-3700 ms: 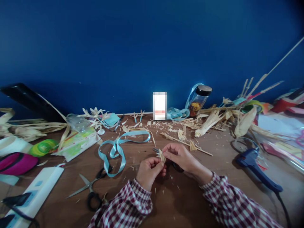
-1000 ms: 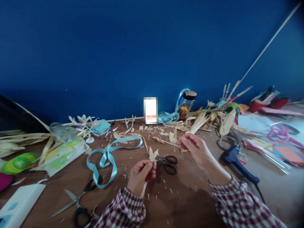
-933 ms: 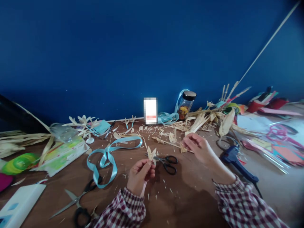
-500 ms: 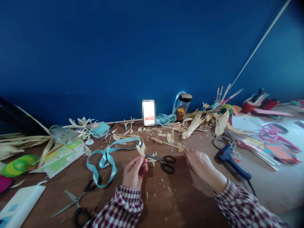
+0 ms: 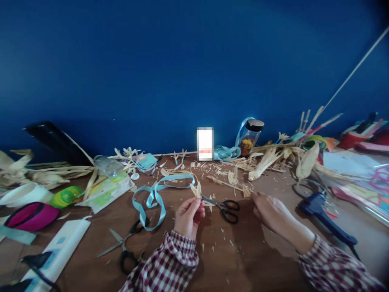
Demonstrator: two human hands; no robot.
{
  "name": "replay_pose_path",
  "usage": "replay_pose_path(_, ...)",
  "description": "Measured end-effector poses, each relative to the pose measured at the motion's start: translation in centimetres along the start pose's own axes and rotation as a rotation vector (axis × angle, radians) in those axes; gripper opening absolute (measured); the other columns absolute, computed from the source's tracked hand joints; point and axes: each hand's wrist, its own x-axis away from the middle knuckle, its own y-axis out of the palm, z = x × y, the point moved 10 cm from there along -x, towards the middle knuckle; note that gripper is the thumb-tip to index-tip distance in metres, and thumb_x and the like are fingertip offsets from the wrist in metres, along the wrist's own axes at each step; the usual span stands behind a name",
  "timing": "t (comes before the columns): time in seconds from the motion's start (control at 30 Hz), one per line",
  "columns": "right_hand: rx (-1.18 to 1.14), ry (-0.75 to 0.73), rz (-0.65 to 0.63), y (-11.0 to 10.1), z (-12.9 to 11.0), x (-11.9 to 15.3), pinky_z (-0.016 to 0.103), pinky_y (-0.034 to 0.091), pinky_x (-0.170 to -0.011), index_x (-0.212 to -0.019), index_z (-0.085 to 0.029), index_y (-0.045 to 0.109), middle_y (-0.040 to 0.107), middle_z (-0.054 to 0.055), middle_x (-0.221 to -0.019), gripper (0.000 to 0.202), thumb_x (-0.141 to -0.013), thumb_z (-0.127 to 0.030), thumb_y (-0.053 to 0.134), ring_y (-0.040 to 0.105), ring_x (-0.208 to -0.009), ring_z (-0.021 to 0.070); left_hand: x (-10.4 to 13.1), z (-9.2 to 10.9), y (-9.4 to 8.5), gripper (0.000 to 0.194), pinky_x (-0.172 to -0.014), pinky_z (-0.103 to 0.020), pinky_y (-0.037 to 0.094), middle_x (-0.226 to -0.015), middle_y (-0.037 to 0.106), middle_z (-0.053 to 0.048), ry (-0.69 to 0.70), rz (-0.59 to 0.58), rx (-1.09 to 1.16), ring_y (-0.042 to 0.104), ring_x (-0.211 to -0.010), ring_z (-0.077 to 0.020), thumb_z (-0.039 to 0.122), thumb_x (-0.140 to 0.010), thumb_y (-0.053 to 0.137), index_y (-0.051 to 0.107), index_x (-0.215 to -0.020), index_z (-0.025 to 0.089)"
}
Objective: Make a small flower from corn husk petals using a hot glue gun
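Between the thumb and fingers of my left hand (image 5: 190, 215) is a small pale corn-husk flower (image 5: 196, 189), its petals pointing up. Just right of it, small scissors with black handles (image 5: 227, 210) lie on the table, blades toward that hand. My right hand (image 5: 270, 211) is closed, its fingertips beside the flared end of a dry husk strip (image 5: 246, 190); whether they pinch anything is hidden. A light blue ribbon (image 5: 159, 217) curls on the table left of my left hand. Larger scissors (image 5: 121, 241) lie spread nearer to me.
A blue glue gun (image 5: 323, 217) lies to the right with its cord. Corn husks (image 5: 267, 162), scraps and a lidded jar (image 5: 251, 136) stand along the blue wall. A white power strip (image 5: 62, 253) and a magenta pouch (image 5: 32, 216) occupy the left.
The view has swung left, so everything appears further right. My left hand keeps its pinch on the corn-husk flower. My right hand stays near the husk strip.
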Motion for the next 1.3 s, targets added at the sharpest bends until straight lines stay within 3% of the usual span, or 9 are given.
replay_pose_path(0.13,-0.339,-0.054,-0.024,-1.4,-1.5,-0.3,0.026,0.038,-0.058,-0.076,-0.019,0.061,0.065,0.003,-0.071,0.016,-0.075,-0.012,0.047,0.060,-0.066,0.0177,-0.1,0.0,0.0,0.027,-0.044,-0.014,0.049,-0.058,0.067,-0.003,0.000,0.000,0.009,0.058,-0.046,-0.0063,0.022,-0.050,0.083,0.069,-0.071,0.011)
replay_pose_path(0.3,-1.088,-0.148,0.001,-4.4,-6.3,-2.2,0.025,0.042,-0.060,-0.081,-0.019,0.056,0.063,0.001,-0.075,0.013,-0.086,-0.028,0.046,0.057,-0.066,0.0138,-0.1,-0.7,0.5,0.031,-0.041,-0.014,0.046,-0.056,0.067,-0.002,-0.002,-0.076,-0.045,0.056,-0.043,-0.0059,0.028,-0.048,0.083,0.068,-0.069,0.011)
replay_pose_path(0.43,-1.478,-0.065,0.002,-3.3,-8.3,-4.6,0.023,0.042,-0.056,-0.082,-0.018,0.053,0.061,0.000,-0.073,0.014,-0.083,-0.032,0.053,0.054,-0.060,0.0105,0.2,-1.0,0.6,0.032,-0.041,-0.015,0.045,-0.054,0.066,-0.002,0.021,-0.086,-0.127,0.056,-0.044,-0.0069,0.031,-0.047,0.084,0.068,-0.067,0.012)
replay_pose_path(0.6,-1.548,-0.030,0.048,-2.1,-9.1,-5.5,0.024,0.044,-0.062,-0.078,-0.018,0.053,0.061,-0.001,-0.072,0.018,-0.077,-0.034,0.061,0.056,-0.066,0.0117,0.3,-1.3,0.6,0.034,-0.043,-0.017,0.045,-0.055,0.067,-0.002,0.014,-0.093,-0.196,0.056,-0.044,-0.0074,0.034,-0.046,0.083,0.068,-0.067,0.011)
replay_pose_path(0.93,-1.561,0.009,0.065,-1.2,-8.4,-5.5,0.022,0.041,-0.057,-0.076,-0.017,0.052,0.060,-0.001,-0.069,0.015,-0.074,-0.029,0.062,0.053,-0.060,0.0097,0.5,-1.7,0.8,0.038,-0.047,-0.020,0.050,-0.066,0.070,-0.004,-0.029,-0.099,-0.258,0.061,-0.053,-0.0110,0.031,-0.049,0.083,0.069,-0.079,0.012)
replay_pose_path(1.07,-1.562,0.038,0.052,-0.8,-8.2,-5.5,0.023,0.042,-0.058,-0.075,-0.018,0.052,0.060,-0.001,-0.068,0.015,-0.074,-0.028,0.063,0.055,-0.061,0.0106,0.4,-1.6,0.7,0.035,-0.045,-0.019,0.049,-0.059,0.067,-0.004,-0.007,-0.075,-0.280,0.058,-0.048,-0.0097,0.033,-0.048,0.082,0.069,-0.072,0.011)
replay_pose_path(1.3,-1.480,0.012,0.059,-1.5,-8.4,-5.4,0.021,0.037,-0.053,-0.074,-0.016,0.053,0.056,-0.002,-0.065,0.011,-0.075,-0.025,0.061,0.049,-0.058,0.0092,0.3,-1.9,0.4,0.034,-0.044,-0.019,0.048,-0.059,0.066,-0.003,-0.011,-0.090,-0.325,0.057,-0.047,-0.0088,0.035,-0.050,0.081,0.067,-0.069,0.011)
